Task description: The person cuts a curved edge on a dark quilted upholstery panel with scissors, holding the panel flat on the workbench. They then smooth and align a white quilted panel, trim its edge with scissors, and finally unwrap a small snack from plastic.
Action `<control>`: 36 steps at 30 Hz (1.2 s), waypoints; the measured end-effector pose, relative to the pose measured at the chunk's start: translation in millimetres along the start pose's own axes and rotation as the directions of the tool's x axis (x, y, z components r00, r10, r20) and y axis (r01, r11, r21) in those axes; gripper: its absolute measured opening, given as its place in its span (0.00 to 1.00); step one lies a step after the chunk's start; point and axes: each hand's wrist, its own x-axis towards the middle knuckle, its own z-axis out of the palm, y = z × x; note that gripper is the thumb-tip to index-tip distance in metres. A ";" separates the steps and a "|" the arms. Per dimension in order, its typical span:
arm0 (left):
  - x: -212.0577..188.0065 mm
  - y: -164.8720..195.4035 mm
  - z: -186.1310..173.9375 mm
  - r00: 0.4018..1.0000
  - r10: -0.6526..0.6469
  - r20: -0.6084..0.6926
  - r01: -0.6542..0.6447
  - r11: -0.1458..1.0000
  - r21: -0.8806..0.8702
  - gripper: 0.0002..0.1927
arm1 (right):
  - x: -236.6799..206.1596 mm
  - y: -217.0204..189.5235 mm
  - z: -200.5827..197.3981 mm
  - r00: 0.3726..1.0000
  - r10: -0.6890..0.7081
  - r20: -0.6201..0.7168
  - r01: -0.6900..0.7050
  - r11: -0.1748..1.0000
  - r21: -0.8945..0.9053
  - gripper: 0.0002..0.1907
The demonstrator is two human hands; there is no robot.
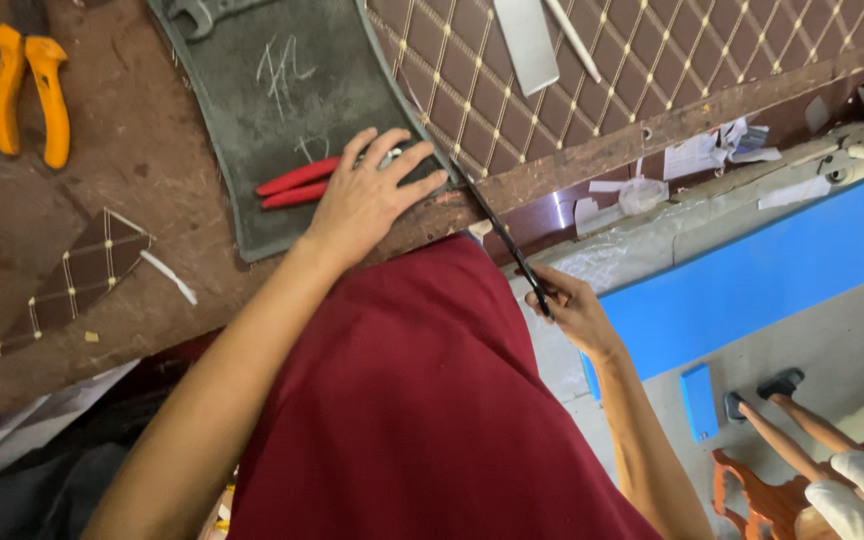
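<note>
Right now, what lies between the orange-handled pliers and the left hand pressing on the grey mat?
In the head view, between the orange-handled pliers and the left hand lie bare brown worktop, the grey mat, and red-handled scissors by the hand.

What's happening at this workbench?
A person in a dark red garment leans over a worn brown wooden workbench. The left hand presses flat on a grey felt-like mat piece, over red-handled scissors. The right hand holds a thin dark strip running from the brown diamond-quilted sheet. Orange-handled pliers lie aside.
</note>
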 end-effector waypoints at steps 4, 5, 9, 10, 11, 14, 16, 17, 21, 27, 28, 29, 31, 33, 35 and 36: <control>1.4 0.3 0.2 1.000 -0.014 0.023 0.015 0.999 -0.045 0.22 | 3.3 4.0 -2.7 0.999 0.028 -0.020 -0.029 0.999 -0.046 0.27; 2.1 0.4 -0.3 0.999 -0.019 0.026 0.021 0.998 -0.054 0.22 | 3.0 5.3 -4.6 1.000 0.022 -0.006 -0.022 0.999 -0.024 0.26; 3.5 1.2 -7.3 1.000 -0.020 0.016 0.021 0.999 -0.045 0.23 | -13.2 8.0 -15.5 0.997 -0.005 0.072 -0.004 0.992 0.123 0.27; 3.6 1.7 -9.9 0.999 -0.028 0.018 0.030 0.997 -0.076 0.24 | -19.7 7.2 -19.1 0.996 -0.022 0.090 0.006 0.985 0.173 0.27; 3.7 2.5 -12.4 0.999 -0.037 0.017 0.038 0.994 -0.104 0.25 | -25.7 5.7 -22.6 0.996 -0.054 0.071 0.040 0.982 0.185 0.26; 3.5 6.3 -19.4 0.992 -0.110 -0.056 0.095 0.970 -0.225 0.24 | -33.9 -5.3 -33.5 0.989 -0.141 -0.039 0.146 0.967 0.211 0.20; 4.3 8.0 -23.2 0.974 -0.172 -0.147 0.128 0.955 -0.268 0.23 | -16.5 -20.3 -42.5 0.951 -0.247 -0.185 0.282 0.941 0.189 0.17; 4.6 8.1 -25.3 0.960 -0.201 -0.196 0.144 0.952 -0.270 0.22 | -0.6 -29.9 -47.0 0.914 -0.247 -0.323 0.279 0.959 0.056 0.17; 5.8 2.0 -36.2 0.903 -0.332 -0.274 0.263 0.929 -0.260 0.18 | 86.6 -83.6 -86.8 0.769 -0.372 -0.520 0.379 0.920 -0.097 0.11; 17.6 3.3 -45.1 0.899 -0.367 -0.241 0.296 0.912 -0.285 0.17 | 156.2 -125.8 -128.7 0.717 -0.520 -0.464 0.392 0.851 -0.348 0.10; 21.0 7.3 -43.0 0.923 -0.322 -0.211 0.260 0.926 -0.272 0.17 | 151.7 -120.7 -124.7 0.752 -0.485 -0.447 0.415 0.874 -0.250 0.09; 24.8 11.4 -39.6 0.944 -0.271 -0.189 0.218 0.941 -0.257 0.18 | 144.6 -113.8 -116.7 0.779 -0.461 -0.426 0.439 0.885 -0.154 0.10; 30.2 17.2 -32.0 0.962 -0.205 -0.181 0.161 0.960 -0.230 0.19 | 120.8 -100.6 -102.1 0.852 -0.414 -0.320 0.448 0.893 0.039 0.11; 31.4 21.2 -24.8 0.962 -0.198 -0.188 0.155 0.963 -0.218 0.19 | 89.0 -81.1 -77.8 0.922 -0.343 -0.180 0.369 0.919 0.140 0.12; 31.1 22.6 -19.1 0.954 -0.241 -0.177 0.197 0.952 -0.232 0.17 | 62.0 -64.7 -59.2 0.953 -0.275 -0.129 0.293 0.944 0.149 0.17; 31.3 22.9 -17.0 0.950 -0.256 -0.177 0.212 0.949 -0.234 0.16 | 53.0 -58.3 -52.8 0.957 -0.264 -0.123 0.281 0.947 0.158 0.18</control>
